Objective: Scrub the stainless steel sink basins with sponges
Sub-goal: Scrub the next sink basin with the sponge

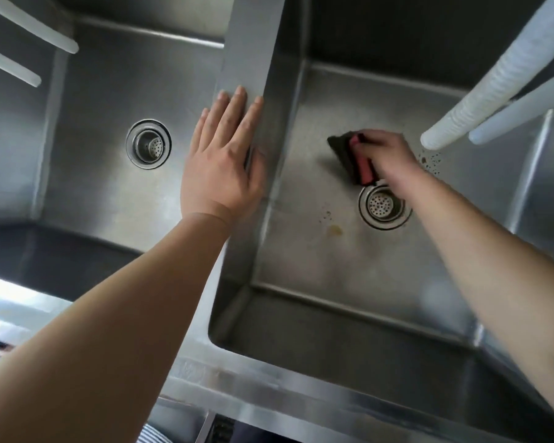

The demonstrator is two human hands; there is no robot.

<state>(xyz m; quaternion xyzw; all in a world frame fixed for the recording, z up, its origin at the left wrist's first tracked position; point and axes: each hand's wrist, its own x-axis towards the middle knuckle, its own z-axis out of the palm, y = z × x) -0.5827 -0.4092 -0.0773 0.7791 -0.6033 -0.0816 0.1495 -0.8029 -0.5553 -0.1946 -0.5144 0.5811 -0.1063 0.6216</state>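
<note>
Fingers of my right hand (386,156) were curled round the sponge (354,156), pinching its red body with the dark scouring face turned down on the floor of the right basin (317,266), just beyond the drain strainer (383,204). My left hand (223,158) lay flat with fingers straight and close together on the divider (253,43) between the basins, holding nothing. That brace seemed worth having: it let me lean weight onto the sponge. I judged the step in hand to be scrubbing this basin floor, and doing it well meant keeping the scouring face flat, not riding on an edge, and working in overlapping strokes. A yellowish stain (335,231) and dark specks (327,215) sat near the strainer on the near side, with more specks (430,159) beside my wrist; those needed firmer passes. The left basin (93,91) looked untouched by any sponge at that moment. White hoses (493,84) hung over the right basin, so I wanted short strokes under them.
</note>
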